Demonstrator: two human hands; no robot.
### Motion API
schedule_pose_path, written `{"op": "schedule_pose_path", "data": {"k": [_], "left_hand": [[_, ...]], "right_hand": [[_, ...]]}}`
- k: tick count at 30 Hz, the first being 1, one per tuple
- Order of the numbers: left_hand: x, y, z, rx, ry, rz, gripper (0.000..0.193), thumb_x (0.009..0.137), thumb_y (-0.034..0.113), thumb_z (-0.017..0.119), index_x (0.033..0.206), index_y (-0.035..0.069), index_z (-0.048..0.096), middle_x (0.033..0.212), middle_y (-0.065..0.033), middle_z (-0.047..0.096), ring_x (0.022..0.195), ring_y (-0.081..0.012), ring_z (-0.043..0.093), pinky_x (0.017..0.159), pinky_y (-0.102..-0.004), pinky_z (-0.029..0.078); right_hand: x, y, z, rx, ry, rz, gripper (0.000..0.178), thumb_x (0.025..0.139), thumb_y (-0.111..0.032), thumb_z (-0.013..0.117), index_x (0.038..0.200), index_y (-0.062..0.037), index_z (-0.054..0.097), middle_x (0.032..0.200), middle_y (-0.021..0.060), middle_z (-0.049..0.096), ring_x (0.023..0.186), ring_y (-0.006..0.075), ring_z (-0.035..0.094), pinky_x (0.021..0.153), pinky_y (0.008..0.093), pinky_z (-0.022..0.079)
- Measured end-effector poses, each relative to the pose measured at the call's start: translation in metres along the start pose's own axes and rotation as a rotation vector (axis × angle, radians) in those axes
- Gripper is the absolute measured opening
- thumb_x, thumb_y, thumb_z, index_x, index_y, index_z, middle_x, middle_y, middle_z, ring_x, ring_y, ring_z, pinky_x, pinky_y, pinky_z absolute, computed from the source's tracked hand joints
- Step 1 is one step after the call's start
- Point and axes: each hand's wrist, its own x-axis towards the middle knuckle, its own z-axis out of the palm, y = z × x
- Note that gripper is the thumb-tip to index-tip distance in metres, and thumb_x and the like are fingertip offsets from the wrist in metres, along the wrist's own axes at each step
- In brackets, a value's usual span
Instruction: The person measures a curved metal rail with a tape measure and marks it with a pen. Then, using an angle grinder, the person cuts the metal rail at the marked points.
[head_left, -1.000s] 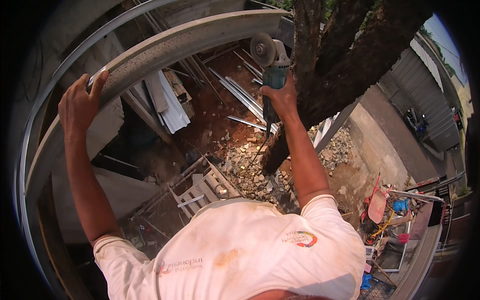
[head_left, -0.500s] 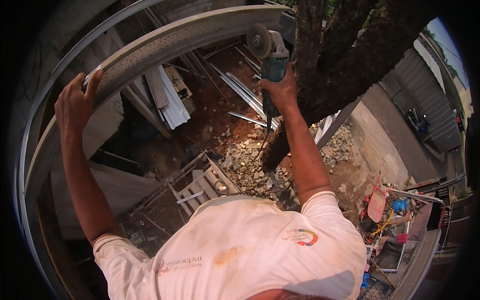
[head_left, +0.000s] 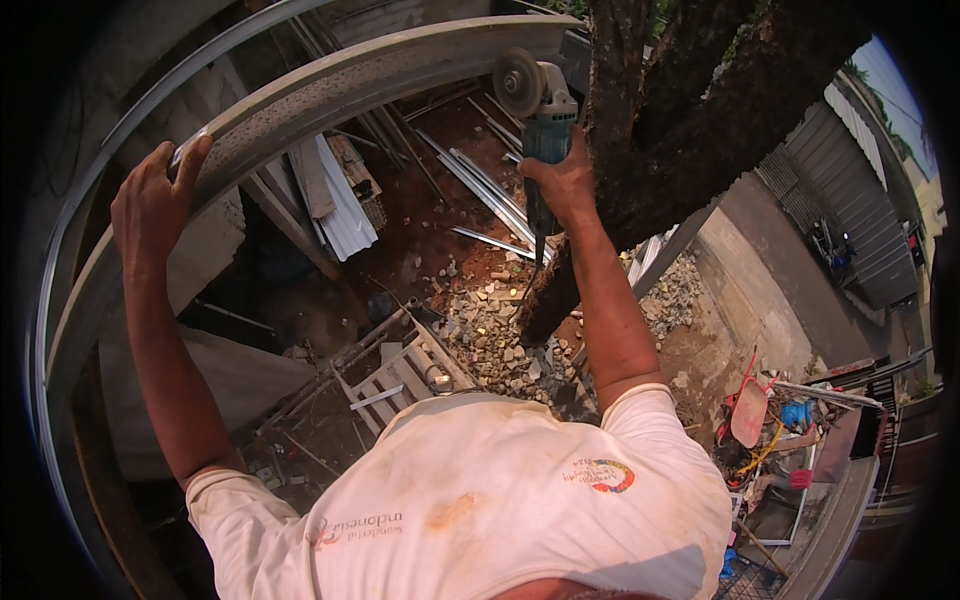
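White shirt (head_left: 480, 500) nearest, both arms stretched out and up from it. Left hand (head_left: 150, 205) clenched over the edge of the grey metal beam (head_left: 330, 90), fingers wrapped on its upper lip. Right hand (head_left: 565, 180) gripping tight the body of the grinder (head_left: 540, 110), disc turned toward the beam end, just beside it but, as far as visible, not touching. Dark tree trunk (head_left: 680, 130) very close on the right of the grinder, almost at the knuckles. Far below: heap of stones (head_left: 500, 330), wooden pallet (head_left: 400, 370), metal strips (head_left: 480, 185) on red earth, red wheelbarrow (head_left: 750, 410) near a wall. Probably best done with the disc held square to the beam and light pressure, wrist away from the trunk, left grip firm and well apart from the disc, cable behind the arm.
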Motion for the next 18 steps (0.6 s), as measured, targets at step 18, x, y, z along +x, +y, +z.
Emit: {"op": "schedule_pose_path", "data": {"k": [18], "left_hand": [[0.0013, 0.0, -0.0001, 0.014, -0.039, -0.01, 0.083, 0.093, 0.08, 0.039, 0.108, 0.005, 0.07, 0.098, -0.0151, 0.07, 0.099, -0.0311, 0.07, 0.088, -0.0451, 0.054]], "right_hand": [[0.005, -0.0009, -0.0004, -0.003, -0.012, 0.005, 0.07, 0.063, -0.033, 0.081, 0.122, -0.0063, 0.055, 0.105, 0.014, 0.068, 0.098, 0.0321, 0.068, 0.089, 0.0425, 0.053]]}}
